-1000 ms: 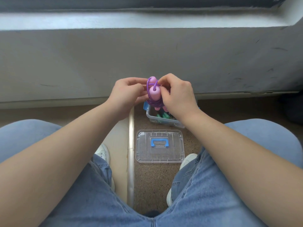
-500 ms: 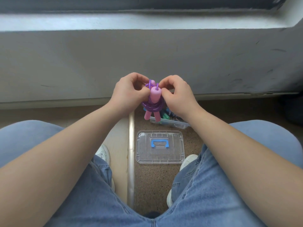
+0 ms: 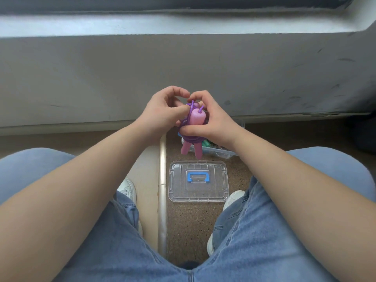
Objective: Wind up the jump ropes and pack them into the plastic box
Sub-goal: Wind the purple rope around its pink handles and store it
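A jump rope (image 3: 195, 121) with two pink handles and a purple cord wound round them is held upright in front of me, above the floor. My right hand (image 3: 211, 123) grips the bundle round its middle, thumb across the coils. My left hand (image 3: 162, 112) pinches the purple cord at the top of the handles. The clear plastic box (image 3: 219, 152) stands on the floor beneath the hands, mostly hidden by them, with green and blue items inside. Its clear lid (image 3: 198, 181) with a blue handle lies flat on the floor nearer to me.
A grey wall with a ledge rises just beyond the box. A metal floor strip (image 3: 162, 190) runs between my legs, left of the lid. My white shoes (image 3: 128, 189) flank the lid, and my jeans-clad knees fill both lower corners.
The bundle has turned upright with the handle ends pointing down. My right hand has shifted from the top to a grip round the coils, and my left fingers have moved onto the cord at the top.
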Available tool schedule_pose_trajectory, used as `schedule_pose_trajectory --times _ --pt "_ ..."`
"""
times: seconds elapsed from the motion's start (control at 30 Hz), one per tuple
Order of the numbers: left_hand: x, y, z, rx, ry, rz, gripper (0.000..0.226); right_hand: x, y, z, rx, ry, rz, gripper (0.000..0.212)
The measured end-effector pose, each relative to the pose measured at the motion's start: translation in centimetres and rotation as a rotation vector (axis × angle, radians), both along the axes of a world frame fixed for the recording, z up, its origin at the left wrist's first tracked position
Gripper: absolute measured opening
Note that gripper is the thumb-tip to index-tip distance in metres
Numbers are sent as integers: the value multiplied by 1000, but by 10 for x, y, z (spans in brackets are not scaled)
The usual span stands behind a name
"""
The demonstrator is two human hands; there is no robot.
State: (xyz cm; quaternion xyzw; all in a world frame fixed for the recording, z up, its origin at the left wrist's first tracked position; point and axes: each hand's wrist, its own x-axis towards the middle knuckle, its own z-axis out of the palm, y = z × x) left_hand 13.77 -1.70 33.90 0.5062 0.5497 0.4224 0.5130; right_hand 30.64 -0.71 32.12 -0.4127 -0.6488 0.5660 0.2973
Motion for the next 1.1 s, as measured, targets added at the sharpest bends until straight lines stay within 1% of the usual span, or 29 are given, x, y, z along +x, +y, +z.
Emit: schedule_pose_trajectory --times 0.13,0.23,0.33,0.43,0.47,0.5,0.53,0.63,0.67,0.7,0.73,0.77,0.8,0.83,0.87,0.97,1.0,1.1 --pt "0 4 1 48 93 121 22 -1 0 4 -38 31 4 59" --pt "-9 9 1 52 142 186 22 0 -2 7 -21 -78 26 56" --pt "-10 6 -3 3 203 118 17 7 -5 6 14 -253 59 53" --pt "-7 -4 -11 -182 354 -33 14 12 -9 -1 221 -490 64 55" --pt "-7 -5 -12 -236 381 -70 15 12 -9 -4 285 -535 63 57" --pt "-6 -6 -11 -291 358 -91 17 11 -9 -5 320 -548 49 58" --pt "-5 -5 -9 -348 279 -107 16 10 -9 -5 328 -538 26 58" --pt "-5 -4 3 -542 -139 -174 6 6 -6 -4 346 -510 -13 57" --pt "-6 -4 6 -582 -223 -220 11 6 -6 -3 358 -519 -10 56" --pt "-6 -5 8 -601 -242 -266 18 7 -6 -2 380 -535 -1 54" --pt "-8 -5 9 -593 -196 -312 25 8 -6 -3 409 -552 7 51" --pt "-9 -6 9 -560 -96 -361 32 8 -7 -3 438 -567 16 48" --pt "-9 -7 9 -512 11 -413 36 7 -9 -4 457 -576 25 44" --pt "-8 -9 10 -463 81 -450 35 6 -10 -6 462 -578 30 42" --pt "-7 -10 10 -425 105 -462 31 4 -12 -7 463 -577 29 41" --pt "-4 -14 8 -380 77 -429 19 -1 -12 -10 501 -579 -2 45" --pt "-3 -14 6 -362 82 -409 20 -1 -10 -11 525 -604 -9 47" --pt "-3 -12 -1 -296 123 -289 37 0 -6 -14 539 -723 -12 53"
